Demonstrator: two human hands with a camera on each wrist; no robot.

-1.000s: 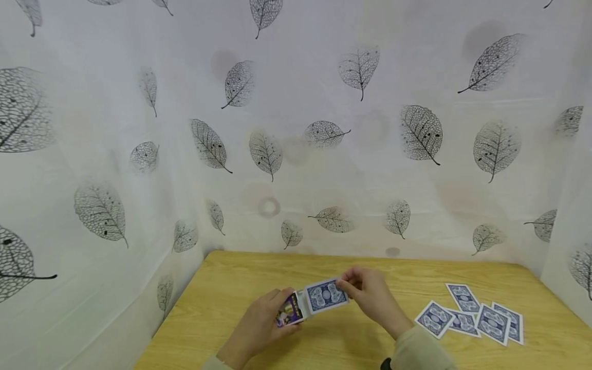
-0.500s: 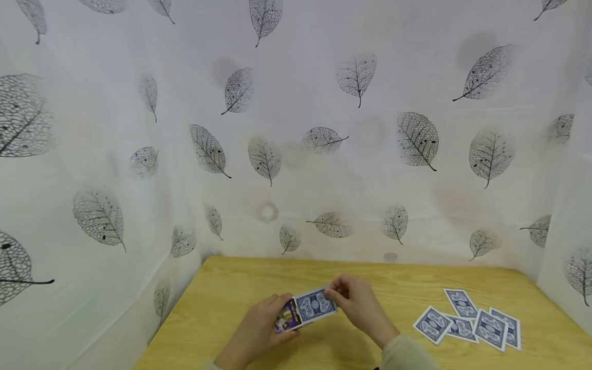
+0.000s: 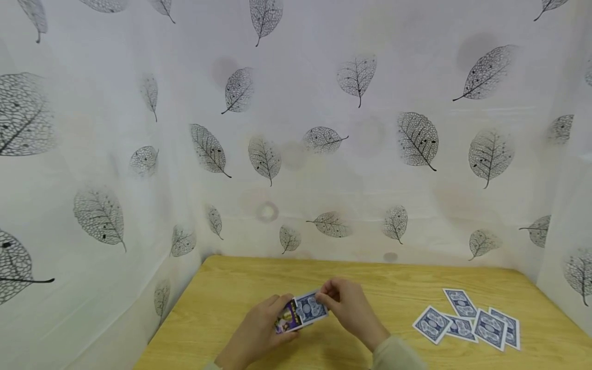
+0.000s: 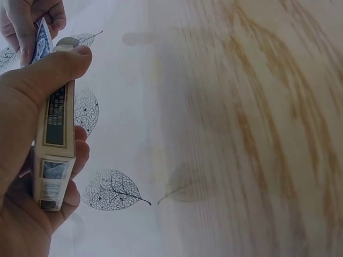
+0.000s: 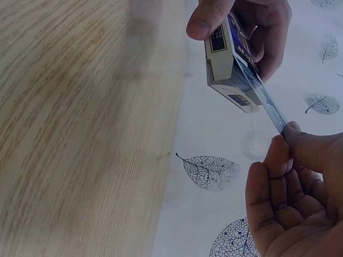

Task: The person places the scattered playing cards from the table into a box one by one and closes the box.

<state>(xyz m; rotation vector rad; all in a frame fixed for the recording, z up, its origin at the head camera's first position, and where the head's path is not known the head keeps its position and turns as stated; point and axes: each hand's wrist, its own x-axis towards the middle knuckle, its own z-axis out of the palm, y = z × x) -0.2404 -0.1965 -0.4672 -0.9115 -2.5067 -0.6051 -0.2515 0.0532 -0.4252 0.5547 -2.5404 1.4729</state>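
Note:
My left hand [image 3: 260, 327] grips a playing-card box [image 3: 288, 317] with a purple printed face, thumb on one side and fingers curled round the other. In the left wrist view the narrow side of the box [image 4: 55, 120] faces the camera. A blue-backed playing card [image 3: 311, 307] sticks partly out of the box's open end. Between thumb and index finger, my right hand [image 3: 350, 308] pinches the card's outer end. The right wrist view shows the card [image 5: 268, 104] edge-on, slanting into the box beside its opened flap [image 5: 244, 100]. The card's inner part is hidden inside.
Several blue-backed playing cards [image 3: 491, 329] lie face down, partly overlapping, on the right of the wooden table [image 3: 231, 277]. A pale curtain [image 3: 296, 190] with a leaf print hangs behind the table and along its sides.
The card has slid left, deeper into the box, with my right hand following it. My left hand keeps its grip on the box. The head view has tilted slightly.

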